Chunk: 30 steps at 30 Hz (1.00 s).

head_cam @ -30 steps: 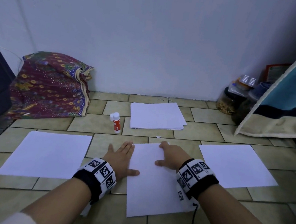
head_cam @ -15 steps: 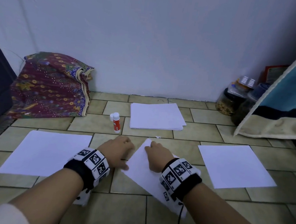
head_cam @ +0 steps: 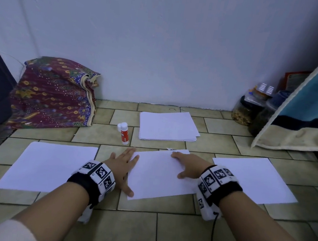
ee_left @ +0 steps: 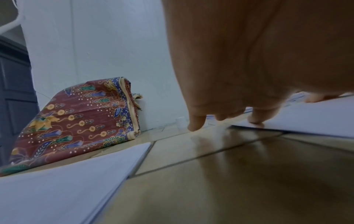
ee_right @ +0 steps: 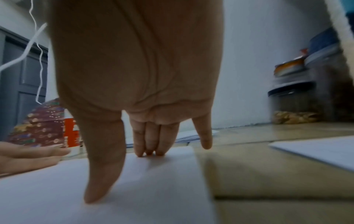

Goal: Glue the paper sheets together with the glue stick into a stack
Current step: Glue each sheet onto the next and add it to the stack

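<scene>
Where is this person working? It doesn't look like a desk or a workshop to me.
Probably a room in a home, with the work done on the tiled floor. A folded patterned cloth lies against the wall, and food jars stand in the corner.

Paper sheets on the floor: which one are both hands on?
The middle sheet, between the left hand and right hand. The sheets either side lie untouched.
</scene>
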Each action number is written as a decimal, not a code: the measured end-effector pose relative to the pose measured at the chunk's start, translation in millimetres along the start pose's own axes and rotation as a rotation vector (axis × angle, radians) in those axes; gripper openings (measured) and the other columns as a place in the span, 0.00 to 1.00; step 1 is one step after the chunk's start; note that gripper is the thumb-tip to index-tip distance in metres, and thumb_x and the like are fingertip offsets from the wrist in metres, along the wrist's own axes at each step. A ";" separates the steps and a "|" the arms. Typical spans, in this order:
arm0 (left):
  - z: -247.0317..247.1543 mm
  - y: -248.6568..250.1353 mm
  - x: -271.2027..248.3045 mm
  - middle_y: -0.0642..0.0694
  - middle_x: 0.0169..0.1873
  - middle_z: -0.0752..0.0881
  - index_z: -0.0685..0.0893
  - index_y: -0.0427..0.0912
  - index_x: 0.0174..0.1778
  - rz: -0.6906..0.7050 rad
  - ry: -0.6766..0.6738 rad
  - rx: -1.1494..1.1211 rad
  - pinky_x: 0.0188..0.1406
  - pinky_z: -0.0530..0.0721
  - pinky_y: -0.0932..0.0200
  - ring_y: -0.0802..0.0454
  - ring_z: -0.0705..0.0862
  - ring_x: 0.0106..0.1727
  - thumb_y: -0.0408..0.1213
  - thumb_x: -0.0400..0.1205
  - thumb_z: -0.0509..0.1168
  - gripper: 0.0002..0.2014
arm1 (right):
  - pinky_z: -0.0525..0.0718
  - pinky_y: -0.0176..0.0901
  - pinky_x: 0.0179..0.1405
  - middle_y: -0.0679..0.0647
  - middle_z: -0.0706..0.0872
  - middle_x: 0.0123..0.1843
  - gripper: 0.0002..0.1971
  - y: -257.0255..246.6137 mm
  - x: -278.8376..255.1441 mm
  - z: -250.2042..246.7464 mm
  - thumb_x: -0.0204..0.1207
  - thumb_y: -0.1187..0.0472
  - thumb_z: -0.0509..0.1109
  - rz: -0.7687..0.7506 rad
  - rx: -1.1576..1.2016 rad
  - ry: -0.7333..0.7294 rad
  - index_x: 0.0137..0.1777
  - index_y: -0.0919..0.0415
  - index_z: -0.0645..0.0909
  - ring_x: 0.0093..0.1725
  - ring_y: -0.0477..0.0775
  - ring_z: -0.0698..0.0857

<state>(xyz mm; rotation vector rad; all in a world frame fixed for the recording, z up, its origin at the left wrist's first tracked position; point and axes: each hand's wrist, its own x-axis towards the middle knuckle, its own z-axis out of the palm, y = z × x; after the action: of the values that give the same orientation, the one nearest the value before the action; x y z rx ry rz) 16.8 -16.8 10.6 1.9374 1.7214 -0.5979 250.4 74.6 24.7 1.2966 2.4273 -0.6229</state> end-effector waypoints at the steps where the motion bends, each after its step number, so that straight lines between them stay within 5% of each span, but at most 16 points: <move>1: -2.9 -3.1 0.6 0.41 0.81 0.28 0.31 0.39 0.83 0.000 -0.001 0.001 0.81 0.38 0.34 0.47 0.29 0.82 0.63 0.73 0.71 0.62 | 0.69 0.47 0.73 0.54 0.67 0.81 0.42 7.5 -2.0 -2.2 0.74 0.56 0.76 0.032 -0.006 0.017 0.83 0.54 0.55 0.77 0.57 0.69; 6: -7.3 -10.7 3.8 0.47 0.81 0.27 0.30 0.39 0.82 -0.005 -0.056 -0.135 0.80 0.38 0.35 0.51 0.30 0.83 0.62 0.73 0.72 0.63 | 0.63 0.50 0.80 0.53 0.51 0.86 0.51 26.8 -2.9 5.8 0.71 0.50 0.78 0.103 0.011 0.039 0.85 0.58 0.48 0.82 0.55 0.60; 9: -2.3 -9.3 3.0 0.52 0.74 0.20 0.25 0.40 0.80 0.020 -0.090 -0.149 0.78 0.34 0.34 0.53 0.26 0.80 0.86 0.47 0.59 0.80 | 0.69 0.55 0.76 0.54 0.57 0.84 0.57 33.0 -1.9 7.9 0.67 0.46 0.80 0.151 0.070 0.055 0.85 0.59 0.43 0.79 0.60 0.67; 11: 2.1 -10.3 5.7 0.53 0.74 0.19 0.23 0.40 0.79 0.036 -0.085 -0.129 0.77 0.32 0.33 0.52 0.24 0.79 0.90 0.29 0.44 0.87 | 0.68 0.55 0.76 0.53 0.58 0.84 0.59 35.0 -3.7 6.9 0.66 0.44 0.80 0.132 0.058 0.061 0.85 0.58 0.41 0.79 0.60 0.67; 17: 8.1 -9.2 11.4 0.49 0.74 0.17 0.22 0.39 0.78 0.024 -0.049 -0.114 0.76 0.32 0.30 0.50 0.23 0.79 0.89 0.24 0.43 0.89 | 0.73 0.48 0.71 0.52 0.74 0.76 0.55 39.5 -5.6 3.6 0.63 0.46 0.82 0.065 0.110 0.103 0.84 0.55 0.51 0.73 0.56 0.73; 20: 8.1 -8.9 10.0 0.47 0.77 0.19 0.22 0.39 0.78 0.029 -0.042 -0.118 0.76 0.32 0.30 0.49 0.23 0.79 0.89 0.22 0.37 0.89 | 0.77 0.45 0.65 0.49 0.77 0.72 0.56 42.3 -9.8 5.8 0.61 0.52 0.85 0.041 0.364 0.176 0.83 0.50 0.52 0.67 0.54 0.79; 23: 8.4 -8.3 7.8 0.46 0.77 0.19 0.22 0.39 0.78 0.033 -0.039 -0.133 0.75 0.31 0.30 0.49 0.23 0.79 0.89 0.23 0.37 0.89 | 0.83 0.41 0.51 0.47 0.73 0.65 0.46 37.3 -21.6 4.1 0.63 0.62 0.84 0.029 0.671 0.356 0.78 0.45 0.62 0.52 0.52 0.83; 25: 8.5 -8.0 7.0 0.46 0.77 0.20 0.22 0.39 0.78 0.034 -0.029 -0.141 0.75 0.31 0.31 0.49 0.23 0.79 0.89 0.23 0.37 0.89 | 0.85 0.43 0.49 0.49 0.75 0.64 0.34 35.4 -28.2 6.6 0.65 0.65 0.82 0.064 0.767 0.377 0.68 0.47 0.74 0.56 0.53 0.81; 27: 7.6 -7.2 5.5 0.47 0.77 0.20 0.22 0.39 0.78 0.033 -0.031 -0.151 0.75 0.30 0.31 0.50 0.22 0.79 0.89 0.24 0.37 0.89 | 0.86 0.46 0.53 0.50 0.80 0.62 0.21 34.9 -32.4 14.0 0.67 0.66 0.81 0.064 0.791 0.285 0.57 0.49 0.82 0.60 0.53 0.81; 30: 6.1 -4.5 2.4 0.46 0.77 0.20 0.22 0.38 0.78 0.026 -0.032 -0.156 0.76 0.30 0.32 0.50 0.22 0.79 0.89 0.23 0.37 0.89 | 0.83 0.45 0.60 0.50 0.84 0.58 0.15 31.0 -37.9 19.6 0.69 0.67 0.79 0.054 0.667 0.213 0.52 0.51 0.85 0.58 0.50 0.83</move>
<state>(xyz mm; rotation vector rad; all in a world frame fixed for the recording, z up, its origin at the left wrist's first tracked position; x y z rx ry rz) 12.5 -18.2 4.0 1.8297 1.6687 -0.4683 298.3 53.3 18.7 1.7341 2.4239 -1.4271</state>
